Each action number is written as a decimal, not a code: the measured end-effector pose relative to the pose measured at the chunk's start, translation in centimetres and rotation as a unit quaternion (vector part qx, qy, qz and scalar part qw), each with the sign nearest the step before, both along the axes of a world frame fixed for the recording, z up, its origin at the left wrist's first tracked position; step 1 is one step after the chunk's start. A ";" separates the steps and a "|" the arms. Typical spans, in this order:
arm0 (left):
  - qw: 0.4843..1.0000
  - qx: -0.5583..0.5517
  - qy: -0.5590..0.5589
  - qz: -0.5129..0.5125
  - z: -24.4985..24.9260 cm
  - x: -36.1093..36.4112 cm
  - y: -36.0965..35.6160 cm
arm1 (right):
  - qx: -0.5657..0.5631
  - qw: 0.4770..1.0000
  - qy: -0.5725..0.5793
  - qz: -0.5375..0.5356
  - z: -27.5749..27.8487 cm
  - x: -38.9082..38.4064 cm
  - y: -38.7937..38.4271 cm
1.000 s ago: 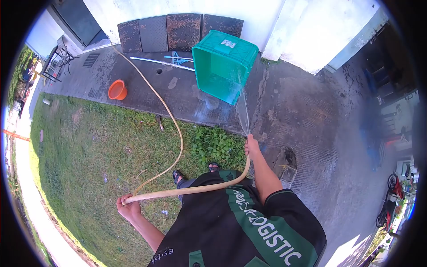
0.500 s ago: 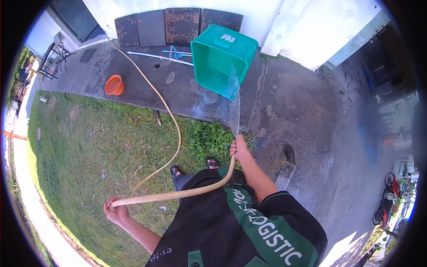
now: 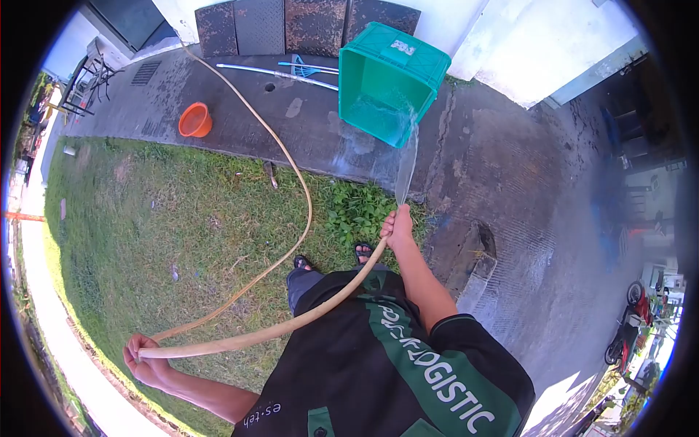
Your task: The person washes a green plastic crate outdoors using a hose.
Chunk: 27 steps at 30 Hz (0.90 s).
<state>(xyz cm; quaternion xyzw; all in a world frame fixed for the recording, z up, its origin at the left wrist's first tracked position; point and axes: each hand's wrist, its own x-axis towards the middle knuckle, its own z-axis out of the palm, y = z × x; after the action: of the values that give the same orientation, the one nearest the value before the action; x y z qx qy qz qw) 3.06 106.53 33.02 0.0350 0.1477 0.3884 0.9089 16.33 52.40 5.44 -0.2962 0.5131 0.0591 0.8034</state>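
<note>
A pale yellow garden hose (image 3: 291,325) crosses in front of my body. My right hand (image 3: 397,224) is closed around its outlet end, and water (image 3: 408,164) sprays forward from there into a green plastic crate (image 3: 378,113). The crate lies on its side with its open mouth towards me, and water splashes in its lower right corner. Out to the left, my left hand (image 3: 148,362) grips the same hose farther along its length. From that hand the hose loops over the grass and runs back towards the wall.
An orange bucket (image 3: 195,120) stands on the concrete strip (image 3: 240,124) left of the crate. A blue rake (image 3: 306,67) and a pale pole (image 3: 269,74) lie beside the crate. Dark metal plates (image 3: 314,29) lean on the white wall. A broken concrete edge (image 3: 477,269) is right of the grass (image 3: 160,211).
My left hand has moved further left and down with the hose. In view, the crate and bucket shift slightly as the camera moves. Water now splashes more widely inside the crate.
</note>
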 end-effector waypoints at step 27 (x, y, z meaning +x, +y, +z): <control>0.984 0.166 0.042 0.058 1.5 9.9 17.2 | -0.060 0.979 -0.015 -0.194 2.0 13.7 15.1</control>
<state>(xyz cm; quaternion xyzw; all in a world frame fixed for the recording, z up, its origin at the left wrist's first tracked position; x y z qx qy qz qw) 12.95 123.68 34.48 0.1930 0.1210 0.4575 0.8595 30.07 67.52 7.39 -0.2391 0.5511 -0.1334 0.7882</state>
